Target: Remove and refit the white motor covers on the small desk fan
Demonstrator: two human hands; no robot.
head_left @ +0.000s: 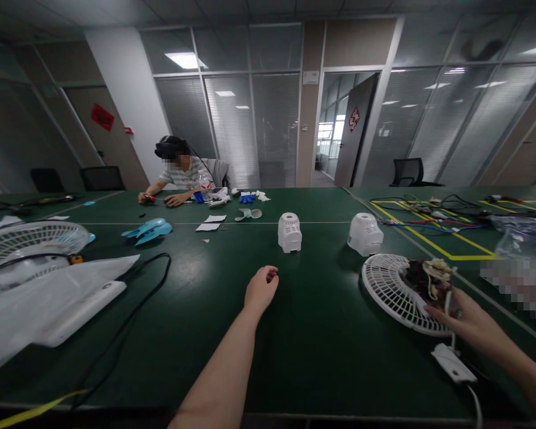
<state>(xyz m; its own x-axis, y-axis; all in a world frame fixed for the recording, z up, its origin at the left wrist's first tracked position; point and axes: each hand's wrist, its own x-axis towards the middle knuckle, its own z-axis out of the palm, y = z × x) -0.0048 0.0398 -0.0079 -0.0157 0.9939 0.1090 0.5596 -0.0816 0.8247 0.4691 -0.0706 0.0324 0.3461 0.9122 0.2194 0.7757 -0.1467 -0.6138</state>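
Note:
My right hand [469,316] is closed on the back of a small electric fan, with its bare motor and wiring [429,280] exposed. The fan's round white grille [386,292] tilts over the table. A white cord runs from the fan to a small white switch box [454,363] below the hand. My left hand [262,290] rests over the table's middle, fingers curled in, with nothing visible in them. Beyond it stands a white plastic motor housing [289,232]. A second white housing [365,234] stands behind the grille.
On the left lie another fan grille [67,238], a white plastic bag [9,322] and a black cable [138,307]. Blue fan blades [148,230] and paper pieces [211,223] lie farther back. Across the green table [330,357] sits a person [192,173]. Loose wires [433,214] and yellow tape are at right.

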